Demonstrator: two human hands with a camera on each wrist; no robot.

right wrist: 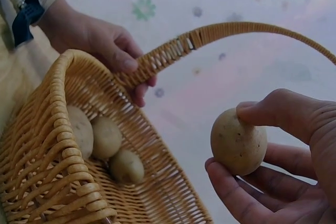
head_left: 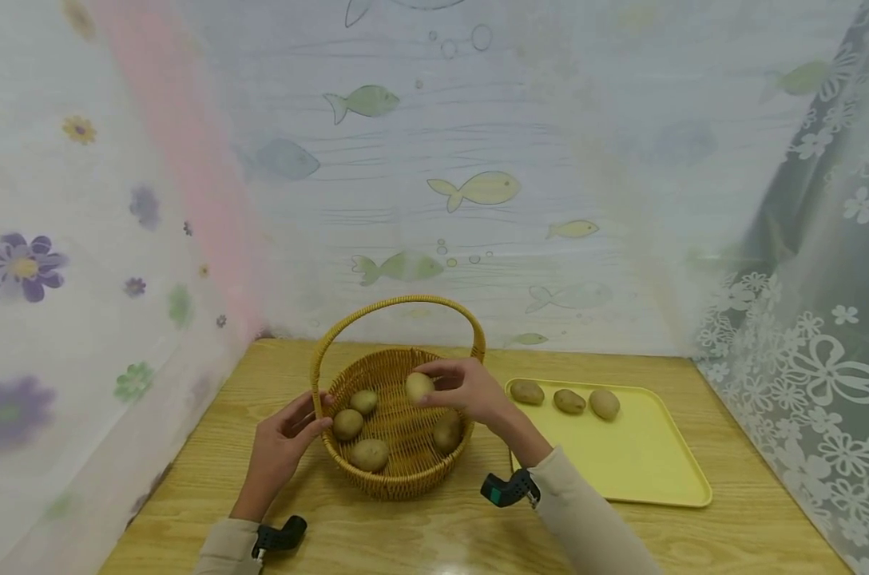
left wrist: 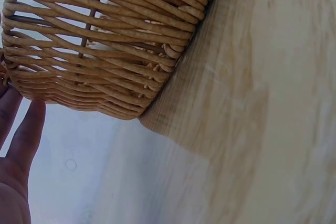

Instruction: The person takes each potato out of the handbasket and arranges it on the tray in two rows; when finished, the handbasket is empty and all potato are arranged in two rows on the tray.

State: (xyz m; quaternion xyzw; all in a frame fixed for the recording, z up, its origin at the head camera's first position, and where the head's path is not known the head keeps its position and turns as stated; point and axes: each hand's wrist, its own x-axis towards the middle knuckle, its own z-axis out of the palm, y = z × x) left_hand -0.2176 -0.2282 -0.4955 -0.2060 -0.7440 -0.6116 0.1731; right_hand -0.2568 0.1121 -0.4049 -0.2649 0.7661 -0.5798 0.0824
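A brown wicker basket [head_left: 406, 484] with a tall arched handle holds several potatoes [head_left: 369, 455], most of them toward its left side. At its left side, my left hand [head_left: 279, 447] grips the rim where the handle joins, thumb on the near side and fingers beyond. Over the basket's inside, my right hand [head_left: 470, 390] pinches a pale potato [right wrist: 239, 141] between thumb and fingertips. In the right wrist view, that potato is clear of the wicker. The left wrist view shows the basket's woven side [left wrist: 115, 40] and some fingers [left wrist: 27, 135] at its edge.
To the right of the basket, a yellow tray [head_left: 621, 455] carries three potatoes [head_left: 569, 401] along its far edge. Both stand on a wooden table [head_left: 377, 535]. Patterned sheets [head_left: 478, 239] with fish and flowers hang behind and at both sides.
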